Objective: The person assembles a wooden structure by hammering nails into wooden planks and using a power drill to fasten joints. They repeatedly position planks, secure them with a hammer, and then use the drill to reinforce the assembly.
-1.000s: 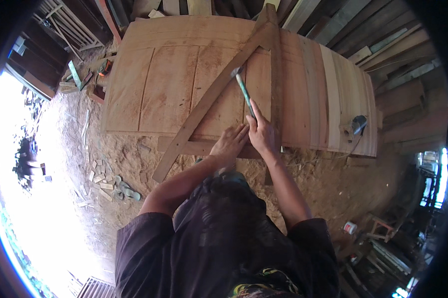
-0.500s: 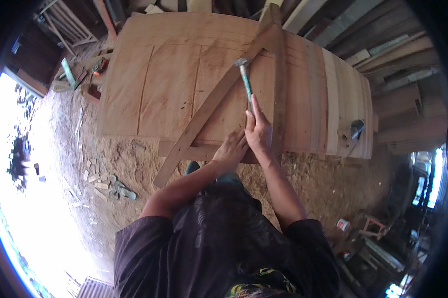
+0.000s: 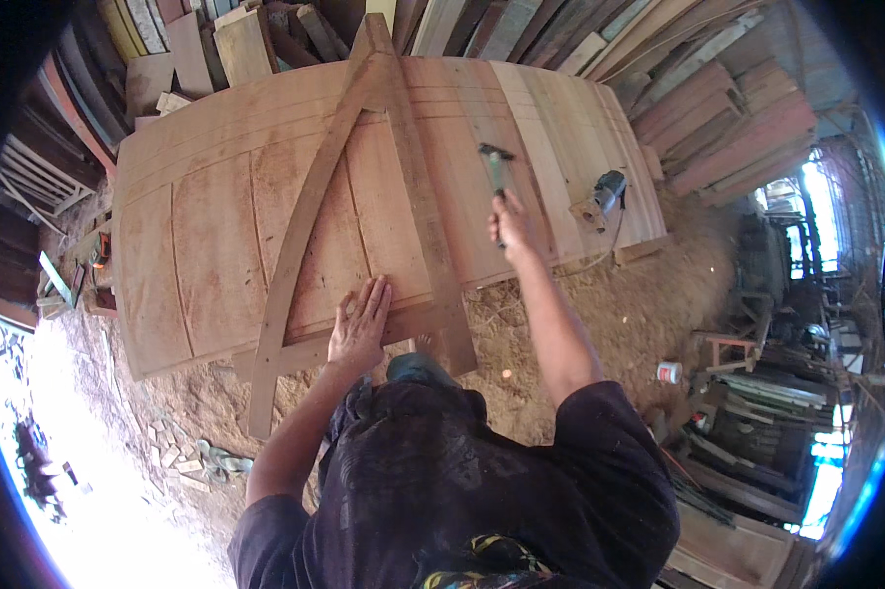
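My right hand [image 3: 512,226] is wrapped around the handle of a hammer [image 3: 497,169], raised above the right part of a large wooden panel [image 3: 214,226]. The hammer is slightly blurred. An A-shaped wooden frame [image 3: 418,187] lies on the panel, its two long legs joined at the far end and a crossbar at the near side. My left hand [image 3: 360,326] lies flat with fingers stretched out, on the panel's near edge beside the crossbar. Grooved lines run across the panel's left half. Whether a nail stands under my left hand I cannot tell.
A corded power tool [image 3: 607,192] rests on the panel's right side. Stacked boards [image 3: 727,128] stand along the far right. Wood offcuts [image 3: 175,454] and sandals [image 3: 224,459] lie on the sawdust-covered ground at left. A white tub [image 3: 669,372] stands at right.
My hands have moved apart: the right hand swung the hammer to the right of the frame, while the left hand now lies flat near the crossbar. The whole view has turned rightward.
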`<state>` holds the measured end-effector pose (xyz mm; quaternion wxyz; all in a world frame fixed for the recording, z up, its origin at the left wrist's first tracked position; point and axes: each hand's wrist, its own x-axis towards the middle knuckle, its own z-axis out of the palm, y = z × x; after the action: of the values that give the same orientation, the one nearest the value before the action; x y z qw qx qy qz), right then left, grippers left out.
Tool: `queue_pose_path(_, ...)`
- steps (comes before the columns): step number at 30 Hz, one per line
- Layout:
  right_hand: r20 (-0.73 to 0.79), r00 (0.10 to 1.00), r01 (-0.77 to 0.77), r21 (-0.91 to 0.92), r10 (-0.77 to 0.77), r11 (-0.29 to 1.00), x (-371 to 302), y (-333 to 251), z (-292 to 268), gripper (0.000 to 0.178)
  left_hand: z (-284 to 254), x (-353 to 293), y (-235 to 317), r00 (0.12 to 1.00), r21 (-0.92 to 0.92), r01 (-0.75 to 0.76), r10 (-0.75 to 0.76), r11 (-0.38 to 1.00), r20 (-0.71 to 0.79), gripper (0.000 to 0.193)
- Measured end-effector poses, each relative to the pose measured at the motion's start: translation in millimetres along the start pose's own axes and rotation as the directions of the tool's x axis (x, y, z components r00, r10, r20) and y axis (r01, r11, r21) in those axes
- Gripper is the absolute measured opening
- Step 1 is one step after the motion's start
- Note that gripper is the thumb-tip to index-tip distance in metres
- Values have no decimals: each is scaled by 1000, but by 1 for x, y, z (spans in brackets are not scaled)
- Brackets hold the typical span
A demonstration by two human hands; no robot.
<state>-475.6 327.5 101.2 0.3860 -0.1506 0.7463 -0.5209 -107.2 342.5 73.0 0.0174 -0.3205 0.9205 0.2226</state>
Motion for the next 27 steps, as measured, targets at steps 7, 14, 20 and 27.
queue_pose_path(7, -131, 517, 153, -958, -846, 242, 121, 10, -187, 80, 3, -6, -3, 999, 28, 30, -29, 999, -38, 111)
queue_pose_path(14, -252, 938, 173, -252, -237, 952, 170, 16, -275, 94, -1, -2, 12, 996, 82, 83, -84, 993, 16, 101)
queue_pose_path(20, -163, 975, 137, -99, -151, 986, 158, 5, -274, 79, -7, 0, 24, 987, 93, 137, -143, 986, 69, 109)
queue_pose_path(27, -233, 926, 336, 159, -296, 928, 79, 71, -294, 81, -44, 42, 52, 942, -518, 312, -328, 796, 64, 87)
